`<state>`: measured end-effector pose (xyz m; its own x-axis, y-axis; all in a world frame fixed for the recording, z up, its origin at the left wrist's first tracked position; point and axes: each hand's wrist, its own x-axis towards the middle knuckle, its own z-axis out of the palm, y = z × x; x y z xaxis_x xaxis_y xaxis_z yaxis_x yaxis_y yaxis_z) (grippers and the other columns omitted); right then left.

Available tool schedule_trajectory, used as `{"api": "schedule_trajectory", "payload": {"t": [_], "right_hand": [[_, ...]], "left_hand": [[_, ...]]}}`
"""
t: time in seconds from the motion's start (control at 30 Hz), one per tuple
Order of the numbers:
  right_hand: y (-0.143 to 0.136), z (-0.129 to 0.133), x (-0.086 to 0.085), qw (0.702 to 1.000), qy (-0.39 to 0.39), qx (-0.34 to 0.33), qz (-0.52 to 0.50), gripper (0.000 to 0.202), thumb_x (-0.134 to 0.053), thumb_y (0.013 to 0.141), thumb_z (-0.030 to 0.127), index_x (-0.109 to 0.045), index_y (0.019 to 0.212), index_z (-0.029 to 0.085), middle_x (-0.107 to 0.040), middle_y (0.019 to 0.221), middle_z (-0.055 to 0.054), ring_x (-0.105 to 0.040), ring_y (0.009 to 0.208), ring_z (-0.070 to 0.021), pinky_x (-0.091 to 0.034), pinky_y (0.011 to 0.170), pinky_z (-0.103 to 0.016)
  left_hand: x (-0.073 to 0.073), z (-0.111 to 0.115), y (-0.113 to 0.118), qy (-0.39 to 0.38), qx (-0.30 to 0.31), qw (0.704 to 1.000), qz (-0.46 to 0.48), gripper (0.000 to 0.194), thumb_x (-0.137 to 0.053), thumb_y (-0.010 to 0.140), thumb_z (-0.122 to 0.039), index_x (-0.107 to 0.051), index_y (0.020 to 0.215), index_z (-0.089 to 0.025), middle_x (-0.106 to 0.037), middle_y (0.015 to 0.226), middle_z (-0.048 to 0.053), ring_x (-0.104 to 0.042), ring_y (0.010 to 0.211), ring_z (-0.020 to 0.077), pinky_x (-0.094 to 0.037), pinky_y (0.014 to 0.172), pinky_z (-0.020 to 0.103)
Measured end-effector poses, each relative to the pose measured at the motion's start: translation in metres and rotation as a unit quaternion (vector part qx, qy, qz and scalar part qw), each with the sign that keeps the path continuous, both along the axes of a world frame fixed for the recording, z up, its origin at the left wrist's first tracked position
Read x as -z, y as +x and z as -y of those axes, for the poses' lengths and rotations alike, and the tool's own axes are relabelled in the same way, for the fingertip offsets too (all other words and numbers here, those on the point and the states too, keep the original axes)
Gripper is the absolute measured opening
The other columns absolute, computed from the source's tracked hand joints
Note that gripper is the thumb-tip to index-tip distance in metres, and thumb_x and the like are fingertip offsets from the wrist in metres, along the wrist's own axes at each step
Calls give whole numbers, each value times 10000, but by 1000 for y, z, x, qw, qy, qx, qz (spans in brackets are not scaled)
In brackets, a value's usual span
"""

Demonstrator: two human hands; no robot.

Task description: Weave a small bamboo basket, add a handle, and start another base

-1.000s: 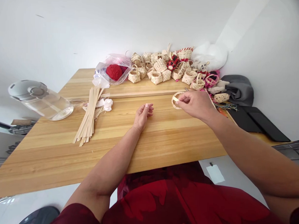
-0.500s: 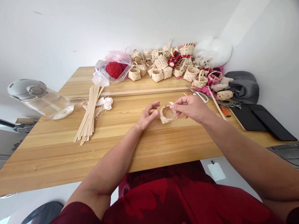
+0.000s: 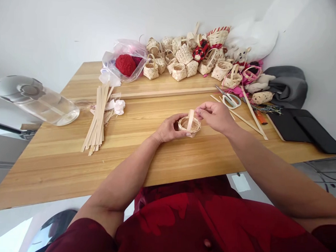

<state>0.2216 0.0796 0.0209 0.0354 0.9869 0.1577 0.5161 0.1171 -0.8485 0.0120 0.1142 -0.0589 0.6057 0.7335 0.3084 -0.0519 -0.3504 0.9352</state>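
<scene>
A small woven basket [image 3: 193,134] with a thin arched handle [image 3: 190,119] stands upright over the middle of the table. Around its left side wraps my left hand [image 3: 169,128], closed, thumb at the near rim. My right hand [image 3: 214,116] is just right of the handle, its thumb and fingertips drawn together in a pinch. Whether anything is between those fingertips, I cannot make out. Beyond that hand lie white-handled scissors [image 3: 231,101] and several thin wooden strips [image 3: 246,123].
Several small woven baskets [image 3: 178,72] crowd the back by the wall. A plastic bag with red yarn [image 3: 125,65] sits left of them. On the left are a bundle of flat strips [image 3: 98,120] and a clear bottle [image 3: 47,105]. A black folder [image 3: 290,124] lies at right.
My left hand has come in and closed around the basket's side. My right hand has left the basket's right rim and moved up beside the handle. The handle now crosses the opening differently.
</scene>
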Motion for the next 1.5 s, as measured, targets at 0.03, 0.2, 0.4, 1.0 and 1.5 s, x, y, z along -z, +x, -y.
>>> {"api": "schedule_trajectory", "payload": {"t": [0.03, 0.2, 0.4, 1.0, 1.5], "right_hand": [[1, -2, 4, 1000, 13, -1, 26, 99, -745, 816, 282, -751, 833, 184, -784, 816, -50, -697, 718, -169, -541, 665, -282], [-7, -7, 15, 998, 20, -28, 54, 106, -715, 784, 213, -769, 869, 180, -788, 826, -37, -690, 728, -174, -519, 706, -293], [-10, -9, 20, 992, 71, -21, 105, 50, -708, 802, 203, -749, 795, 175, -763, 769, -25, -656, 699, -165, -464, 695, -291], [-5, -9, 42, 991, 112, -12, 66, 69, -671, 841, 165, -686, 774, 170, -714, 764, -14, -605, 710, -158, -422, 723, -288], [-10, -12, 40, 996, 43, 6, 77, 85, -722, 812, 148, -690, 737, 175, -720, 759, -24, -596, 693, -169, -426, 698, -309]], "left_hand": [[1, 0, 0, -8, 2, 1000, 1, 873, -933, 654, -478, -604, 1368, -98, -719, 1286, 189, -702, 1152, 305, -549, 1026, 438], [1, -1, -2, -29, 18, 999, 0, 895, -954, 624, -466, -613, 1368, -103, -706, 1320, 201, -691, 1198, 326, -532, 1065, 465], [-3, 0, -5, -41, 28, 999, -21, 912, -944, 645, -487, -598, 1419, -149, -701, 1363, 171, -673, 1252, 345, -522, 1102, 481], [1, 0, -8, 2, -1, 997, -82, 985, -979, 583, -508, -586, 1425, -182, -697, 1377, 154, -650, 1299, 335, -485, 1163, 492], [3, 4, -5, -5, -35, 995, -98, 993, -980, 571, -496, -585, 1420, -164, -714, 1339, 165, -667, 1263, 335, -484, 1147, 489]]}}
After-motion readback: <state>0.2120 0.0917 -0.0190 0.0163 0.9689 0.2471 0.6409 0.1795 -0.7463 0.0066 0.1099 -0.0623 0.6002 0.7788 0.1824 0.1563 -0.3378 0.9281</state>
